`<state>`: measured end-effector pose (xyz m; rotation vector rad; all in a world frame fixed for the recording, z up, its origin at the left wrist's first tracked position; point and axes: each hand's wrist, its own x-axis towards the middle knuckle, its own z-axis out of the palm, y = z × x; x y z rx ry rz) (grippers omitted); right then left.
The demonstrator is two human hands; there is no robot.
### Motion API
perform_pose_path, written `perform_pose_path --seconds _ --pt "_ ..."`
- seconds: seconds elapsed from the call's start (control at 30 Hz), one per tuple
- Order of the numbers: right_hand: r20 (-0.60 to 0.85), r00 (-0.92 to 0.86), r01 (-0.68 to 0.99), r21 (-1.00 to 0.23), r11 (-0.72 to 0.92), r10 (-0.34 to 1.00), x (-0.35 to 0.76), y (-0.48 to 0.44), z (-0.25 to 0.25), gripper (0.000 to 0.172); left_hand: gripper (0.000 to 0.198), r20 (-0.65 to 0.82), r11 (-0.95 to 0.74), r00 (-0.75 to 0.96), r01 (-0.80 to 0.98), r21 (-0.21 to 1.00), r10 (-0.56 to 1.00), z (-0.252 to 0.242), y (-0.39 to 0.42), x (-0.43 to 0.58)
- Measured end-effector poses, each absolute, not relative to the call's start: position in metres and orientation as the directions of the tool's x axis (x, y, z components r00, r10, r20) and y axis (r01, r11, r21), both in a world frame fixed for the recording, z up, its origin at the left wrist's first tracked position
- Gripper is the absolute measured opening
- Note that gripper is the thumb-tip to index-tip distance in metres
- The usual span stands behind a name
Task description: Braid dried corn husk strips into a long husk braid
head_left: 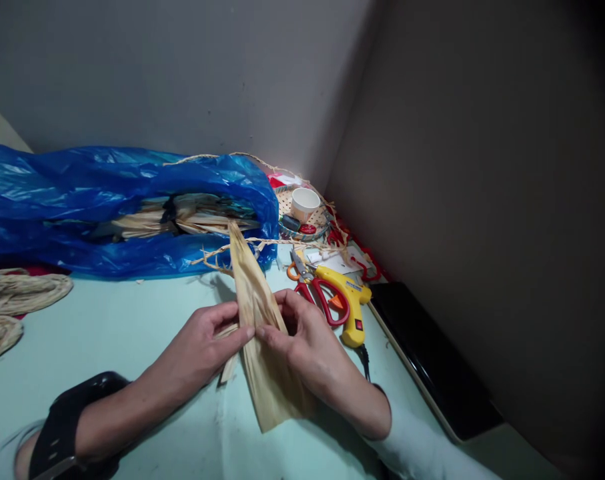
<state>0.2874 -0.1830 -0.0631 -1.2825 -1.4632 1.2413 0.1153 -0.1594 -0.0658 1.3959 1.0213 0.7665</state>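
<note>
A long, tan dried husk leaf (272, 380) is held up over the table, narrow at its far tip and wide at the near end. My left hand (209, 343) pinches its left edge, thumb on top and fingers curled behind. From the right, my right hand (309, 340) grips the same leaf, its thumb close to the left thumb at the middle. A narrow folded strip (228, 369) sticks out below my left hand; whether it joins the leaf I cannot tell. A thin braided cord (292, 243) runs behind the leaf tip.
Behind lies a blue plastic bag (107, 257) with a tied bundle of dried leaves (202, 215). To the right are red-handled scissors (327, 303), a yellow glue gun (349, 293), a white cup (305, 202) on a woven tray and a black flat panel (427, 353). Coiled woven pieces (27, 293) lie left.
</note>
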Motion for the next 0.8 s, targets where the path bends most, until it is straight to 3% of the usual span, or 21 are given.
perform_pose_path --seconds 0.53,0.8 --pt "-0.003 -0.109 0.177 -0.984 0.016 0.994 0.287 -0.185 -0.065 0.023 0.034 -0.082 0.022 0.381 0.158 0.987 0.921 -0.064 -0.16 0.114" --pt "-0.111 -0.32 -0.251 -0.948 -0.197 0.941 0.292 -0.193 -0.034 0.039 0.027 -0.161 0.099 0.379 0.178 0.979 0.911 -0.064 -0.159 0.118"
